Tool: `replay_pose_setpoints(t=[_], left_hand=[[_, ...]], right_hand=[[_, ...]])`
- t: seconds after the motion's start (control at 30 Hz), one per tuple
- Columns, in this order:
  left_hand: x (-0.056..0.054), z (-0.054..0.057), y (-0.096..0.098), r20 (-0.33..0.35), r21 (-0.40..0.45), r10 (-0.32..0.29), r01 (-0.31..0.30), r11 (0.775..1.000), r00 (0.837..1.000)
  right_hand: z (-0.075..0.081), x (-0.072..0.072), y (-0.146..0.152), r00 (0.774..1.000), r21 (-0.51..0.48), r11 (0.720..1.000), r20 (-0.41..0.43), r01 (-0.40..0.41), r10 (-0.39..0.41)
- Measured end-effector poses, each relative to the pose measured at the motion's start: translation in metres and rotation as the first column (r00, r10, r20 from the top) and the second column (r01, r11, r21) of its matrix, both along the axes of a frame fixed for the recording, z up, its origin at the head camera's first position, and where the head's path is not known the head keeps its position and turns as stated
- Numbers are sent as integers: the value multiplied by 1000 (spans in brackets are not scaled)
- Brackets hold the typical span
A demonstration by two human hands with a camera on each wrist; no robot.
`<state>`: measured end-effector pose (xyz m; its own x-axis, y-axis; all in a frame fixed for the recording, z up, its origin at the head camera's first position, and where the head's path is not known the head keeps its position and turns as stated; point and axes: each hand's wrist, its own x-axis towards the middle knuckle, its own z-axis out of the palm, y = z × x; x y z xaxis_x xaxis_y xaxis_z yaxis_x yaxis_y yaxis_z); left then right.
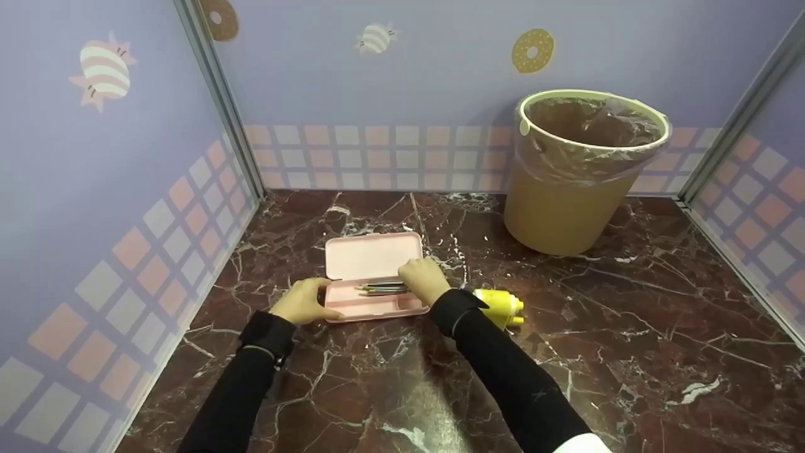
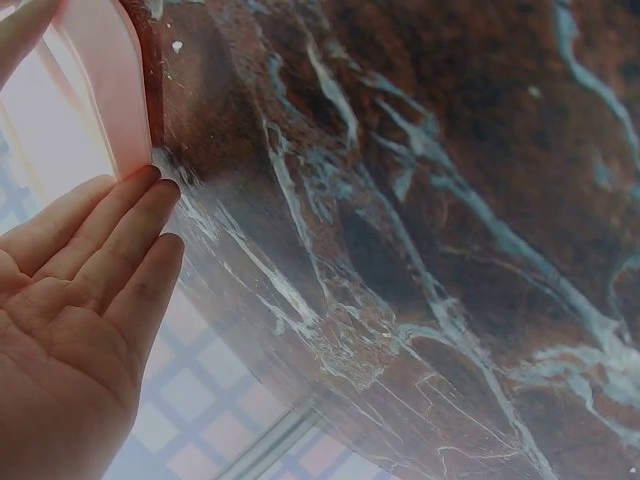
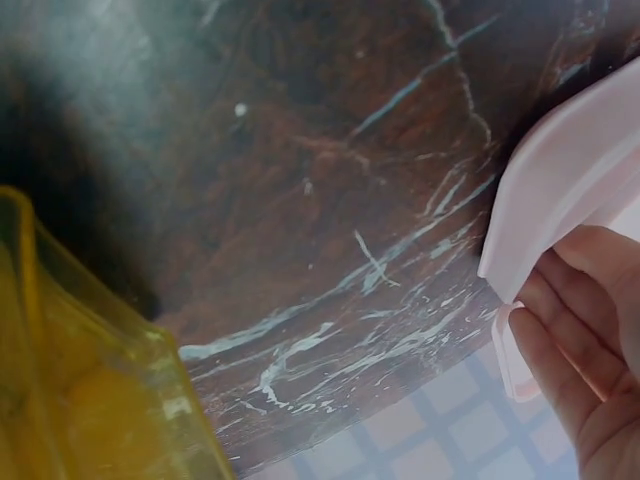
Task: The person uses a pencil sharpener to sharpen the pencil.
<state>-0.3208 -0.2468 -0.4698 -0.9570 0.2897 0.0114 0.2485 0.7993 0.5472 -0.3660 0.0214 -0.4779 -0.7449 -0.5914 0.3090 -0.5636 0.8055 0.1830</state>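
A pink pencil case (image 1: pixel 372 316) lies on the dark marbled surface, its lid (image 1: pixel 373 256) folded open toward the back. At the left end, my left hand (image 1: pixel 303 302) holds the case, thumb along the front edge and the other fingers fairly straight against the end wall. Over the right part, my right hand (image 1: pixel 425 280) has curled fingers around the right ends of several pencils (image 1: pixel 380 288). Their tips point left inside the case, above the long compartment. The hand hides those right ends. In the right wrist view the fingers (image 3: pixel 560 370) bend over the case's end.
A yellow see-through object (image 1: pixel 500 306) with knob-like ends lies just right of the case, beside my right wrist. A tall tan bin (image 1: pixel 560 207) lined with a clear bag stands at the back right. Patterned panels (image 1: pixel 377 94) wall in the surface.
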Motion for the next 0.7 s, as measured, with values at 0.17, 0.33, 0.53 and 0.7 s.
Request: replay_pose_setpoints(t=[0.17,0.33,0.53,0.7], left_hand=[[0,-2,-1,3,2,0,0,1000,1000],[0,-3,-1,12,-1,6,-6,1000,1000],[0,-2,0,16,-13,8,-8,1000,1000],[1,1,2,29,-13,8,-8,1000,1000]], right_hand=[[0,0,-1,1000,-2,1000,-6,-9,9],[0,2,0,1000,4,1000,-10,3,-3],[1,1,1,1000,-6,1000,23,3,-3],[3,0,2,1000,-41,999,30,8,-7]])
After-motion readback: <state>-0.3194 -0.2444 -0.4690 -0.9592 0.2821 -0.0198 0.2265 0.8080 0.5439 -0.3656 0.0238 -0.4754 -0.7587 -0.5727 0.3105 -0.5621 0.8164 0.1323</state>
